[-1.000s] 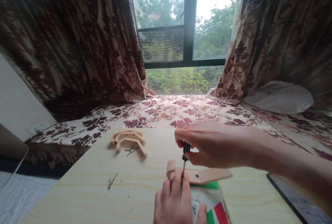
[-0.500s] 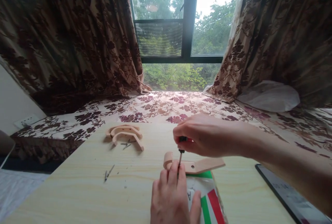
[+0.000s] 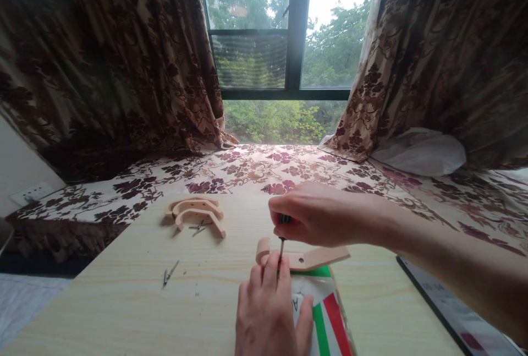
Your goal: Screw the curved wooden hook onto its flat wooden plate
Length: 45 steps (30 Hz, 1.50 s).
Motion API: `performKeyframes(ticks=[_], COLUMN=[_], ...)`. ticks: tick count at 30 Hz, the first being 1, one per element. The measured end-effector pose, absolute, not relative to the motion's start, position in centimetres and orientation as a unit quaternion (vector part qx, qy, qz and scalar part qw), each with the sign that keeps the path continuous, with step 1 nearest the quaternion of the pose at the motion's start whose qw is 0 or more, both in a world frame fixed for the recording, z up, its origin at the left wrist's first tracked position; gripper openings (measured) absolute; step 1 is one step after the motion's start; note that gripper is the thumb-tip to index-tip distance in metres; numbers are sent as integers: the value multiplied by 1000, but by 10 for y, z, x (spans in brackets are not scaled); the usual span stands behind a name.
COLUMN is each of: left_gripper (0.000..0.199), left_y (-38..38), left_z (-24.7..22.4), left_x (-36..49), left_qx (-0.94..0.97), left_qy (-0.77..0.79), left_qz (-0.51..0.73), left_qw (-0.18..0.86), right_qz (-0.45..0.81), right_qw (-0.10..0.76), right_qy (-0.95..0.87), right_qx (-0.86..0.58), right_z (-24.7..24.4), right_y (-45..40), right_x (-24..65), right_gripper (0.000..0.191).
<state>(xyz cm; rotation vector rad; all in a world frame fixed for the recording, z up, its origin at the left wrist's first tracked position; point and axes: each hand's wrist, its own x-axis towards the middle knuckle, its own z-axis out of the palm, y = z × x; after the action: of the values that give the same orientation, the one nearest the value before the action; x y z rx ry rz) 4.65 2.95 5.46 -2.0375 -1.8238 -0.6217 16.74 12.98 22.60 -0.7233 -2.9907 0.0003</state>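
My right hand [image 3: 299, 215] is closed around the black handle of a screwdriver [image 3: 284, 219]. The screwdriver stands nearly upright over a curved wooden hook [image 3: 325, 257], its tip hidden by fingers. A dark screw hole shows in the hook to the right of the shaft. My left hand [image 3: 268, 309] lies with fingers stretched out, fingertips pressing on the hook's near edge either side of the shaft. Its thumb is apart, over a clear packet with green and red stripes [image 3: 336, 317], on which the hook partly rests.
Several more curved wooden hooks [image 3: 202, 213] lie at the table's far left, with screws [image 3: 200, 228] beside them. More screws [image 3: 169, 273] lie nearer. A tablet-like screen [image 3: 445, 301] is at right under my forearm. Beyond the table [image 3: 124, 301] are a floral-covered ledge [image 3: 251, 166], curtains and a window.
The whole view has shifted slightly, so everything appears a little further left. My right hand still grips the screwdriver, and my left hand stays pressed on the hook.
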Motion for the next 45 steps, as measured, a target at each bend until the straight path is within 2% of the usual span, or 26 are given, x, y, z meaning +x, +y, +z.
performKeyframes(ticks=[5, 9, 16, 23, 27, 30, 41, 45], left_gripper=[48, 48, 46, 46, 47, 47, 47, 47], left_y=[29, 28, 28, 26, 26, 27, 26, 27], left_z=[50, 53, 57, 60, 57, 56, 60, 59], left_x=[45, 46, 48, 50, 47, 47, 47, 46], left_qx=[-718, -717, -717, -714, -723, -720, -730, -736], left_qy=[-631, -635, -637, -647, -634, -634, -626, -616], left_qz=[-217, -220, -208, -206, -195, -192, -169, -166], left_qw=[196, 186, 193, 173, 193, 207, 217, 225], right_qz=[33, 16, 15, -38, -2, -4, 23, 45], right_qw=[40, 58, 51, 68, 48, 64, 62, 78], right_qy=[-968, -972, -971, -966, -970, -971, -967, -956], right_qx=[-244, -228, -234, -246, -239, -230, -248, -278], right_z=[228, 225, 227, 221, 224, 222, 227, 225], right_y=[130, 129, 129, 128, 127, 127, 129, 134], right_x=[168, 169, 169, 164, 164, 165, 168, 174], right_gripper=[21, 12, 15, 17, 13, 10, 11, 18])
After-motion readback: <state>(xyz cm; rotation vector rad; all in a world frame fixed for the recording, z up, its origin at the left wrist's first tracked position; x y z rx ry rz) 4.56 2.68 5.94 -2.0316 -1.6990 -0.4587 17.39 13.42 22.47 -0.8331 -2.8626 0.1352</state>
